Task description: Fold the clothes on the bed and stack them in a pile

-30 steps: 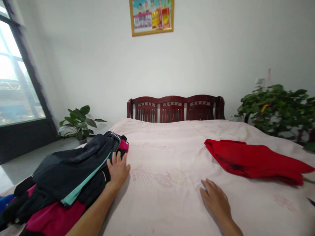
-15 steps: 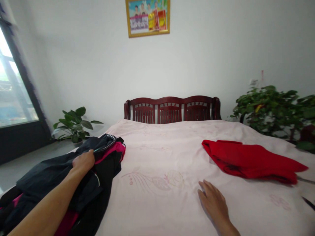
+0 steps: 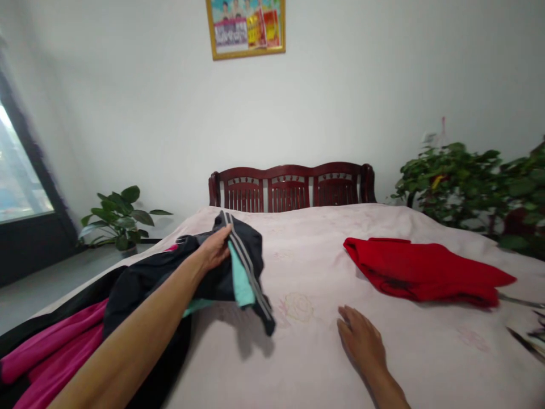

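Observation:
My left hand (image 3: 216, 247) is closed on a dark navy garment (image 3: 249, 238) with grey-white stripes along its edge and a turquoise lining. Part of that garment hangs above the bed, while the rest trails back to the left under my forearm; its exact kind does not show. Beneath and beside it lies a black and magenta garment (image 3: 68, 332). My right hand (image 3: 361, 338) rests on the pink bedsheet (image 3: 306, 363), its fingers loosely stretched out and holding nothing. Beyond it to the right is a folded red garment (image 3: 419, 270), not touched by either hand.
A dark red wooden headboard (image 3: 289, 187) stands against the wall at the far end. Potted plants grow at the left (image 3: 121, 218) and right (image 3: 455, 187). Partly seen items (image 3: 530, 341) lie at the right edge. A framed picture (image 3: 247, 28) hangs above.
My left hand has moved right, lifting and pulling the navy garment off the pile, so its stripes and turquoise lining show. My right hand stays on the sheet. The view has shifted slightly.

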A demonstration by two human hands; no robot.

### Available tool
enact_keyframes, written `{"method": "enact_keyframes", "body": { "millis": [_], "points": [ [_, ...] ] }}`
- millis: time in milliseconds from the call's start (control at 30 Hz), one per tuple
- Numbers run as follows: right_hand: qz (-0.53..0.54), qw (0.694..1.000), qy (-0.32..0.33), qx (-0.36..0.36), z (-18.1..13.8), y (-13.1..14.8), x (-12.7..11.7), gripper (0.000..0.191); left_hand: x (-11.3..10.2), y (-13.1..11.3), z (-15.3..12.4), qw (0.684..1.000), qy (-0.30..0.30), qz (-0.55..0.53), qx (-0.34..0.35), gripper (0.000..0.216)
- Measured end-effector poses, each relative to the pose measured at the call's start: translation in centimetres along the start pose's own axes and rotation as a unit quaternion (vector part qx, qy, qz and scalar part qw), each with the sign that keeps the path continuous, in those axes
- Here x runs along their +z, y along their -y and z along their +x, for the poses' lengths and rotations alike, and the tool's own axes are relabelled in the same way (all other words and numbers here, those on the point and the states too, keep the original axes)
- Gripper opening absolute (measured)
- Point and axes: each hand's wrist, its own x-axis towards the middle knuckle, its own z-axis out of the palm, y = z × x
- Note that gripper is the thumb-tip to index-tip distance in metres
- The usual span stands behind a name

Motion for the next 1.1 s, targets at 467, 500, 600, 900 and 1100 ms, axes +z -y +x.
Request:
{"method": "enact_keyframes", "body": {
  "millis": [467,500,600,900,1100],
  "points": [
    [0.202,0.958,-0.065,0.194,0.6,1.1,-2.0,0.065,1.5,20.2,-9.6,0.649,-0.044,0.741,0.164,0.041],
    [0.201,0.96,-0.056,0.187,0.6,1.1,-2.0,0.064,1.2,20.9,-10.0,0.642,-0.043,0.745,0.176,0.04],
    [0.204,0.964,-0.031,0.17,0.5,1.0,-1.9,0.065,0.9,21.8,-10.4,0.641,-0.047,0.74,0.198,0.038],
    [0.121,0.979,0.054,0.154,0.7,1.3,-1.9,0.065,0.9,21.5,-10.6,0.652,-0.041,0.726,0.213,0.037],
    [0.083,0.982,0.071,0.155,0.8,1.3,-1.9,0.06,0.7,21.7,-10.4,0.66,-0.039,0.718,0.216,0.037]
  ]
}}
